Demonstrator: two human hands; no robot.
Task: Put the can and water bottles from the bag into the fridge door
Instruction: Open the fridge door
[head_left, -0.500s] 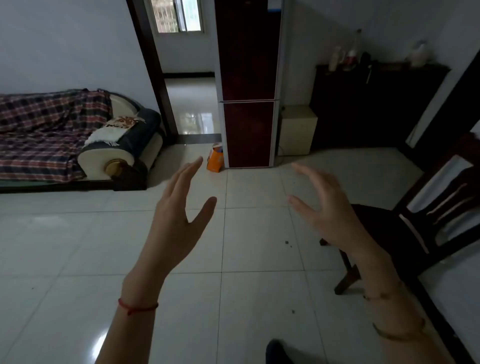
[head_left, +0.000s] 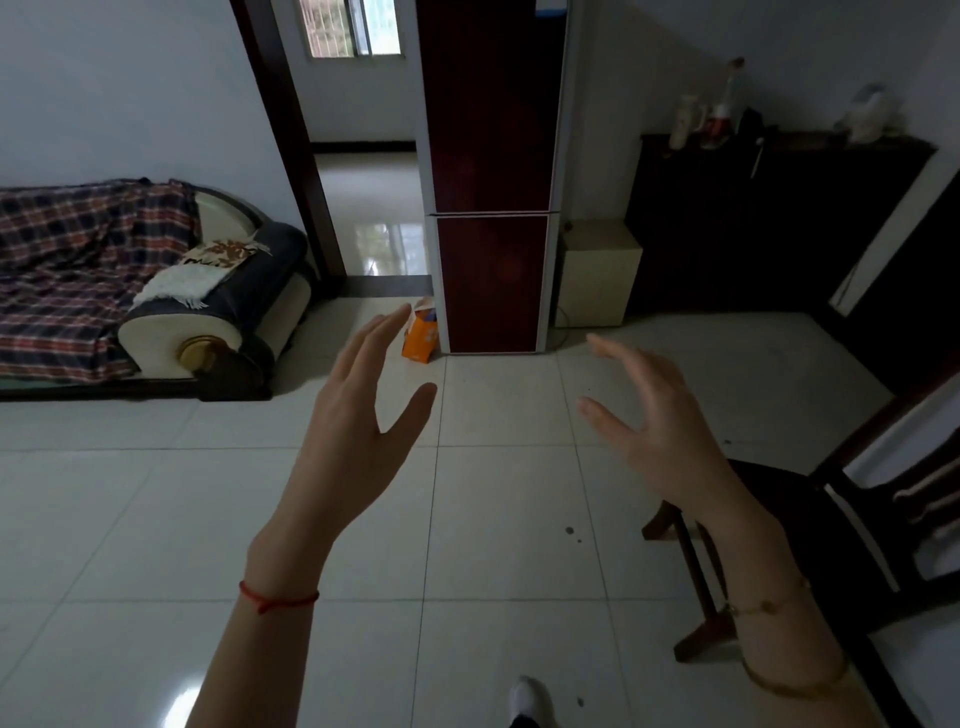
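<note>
A tall dark-red fridge (head_left: 491, 171) with two shut doors stands against the far wall across the tiled floor. An orange bag (head_left: 420, 335) sits on the floor at its lower left corner; its contents are hidden. My left hand (head_left: 358, 421) is raised in front of me, fingers spread, holding nothing, its fingertips overlapping the bag in view. My right hand (head_left: 657, 421) is raised beside it, also open with nothing in it. No can or bottle from the bag shows.
A sofa (head_left: 171, 291) with a plaid cover lines the left wall. A doorway (head_left: 363, 208) opens left of the fridge. A cream box (head_left: 595, 273) and a dark cabinet (head_left: 769, 223) stand to its right. A dark wooden chair (head_left: 810, 525) is close at right.
The fridge and bag look slightly nearer. Both hands stay raised and open. A white shoe now shows at the bottom edge.
</note>
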